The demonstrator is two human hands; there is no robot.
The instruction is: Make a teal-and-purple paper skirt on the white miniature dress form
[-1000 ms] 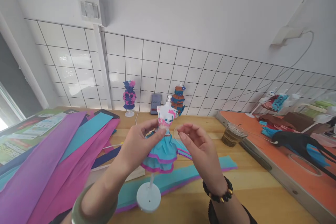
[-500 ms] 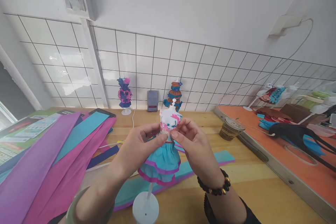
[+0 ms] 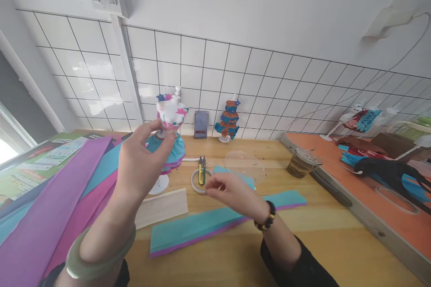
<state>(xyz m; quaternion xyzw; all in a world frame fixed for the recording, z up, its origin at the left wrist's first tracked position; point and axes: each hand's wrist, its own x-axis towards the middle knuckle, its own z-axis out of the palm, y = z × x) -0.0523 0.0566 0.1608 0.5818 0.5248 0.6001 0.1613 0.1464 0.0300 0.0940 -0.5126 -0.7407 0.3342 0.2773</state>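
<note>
My left hand is closed round the waist of a small white dress form. The form has pink and teal patches on its bust and a turquoise skirt with magenta edging; its round white base is near the table top. Over the middle of the table is my right hand, fingers loosely bent and apart, with nothing seen in them. Just left of its fingertips lie yellow-green thread snips across a roll of tape. Below it runs a turquoise strip with a purple edge.
Purple, turquoise and pink crepe strips spread over the left side. A cream strip lies in front of the base. At the back stand a phone and another dressed form. A lidded cup is beside the raised orange surface.
The dress form has moved left and back in my left hand. My right hand has let go of it and come down over the table, uncovering the snips and tape roll.
</note>
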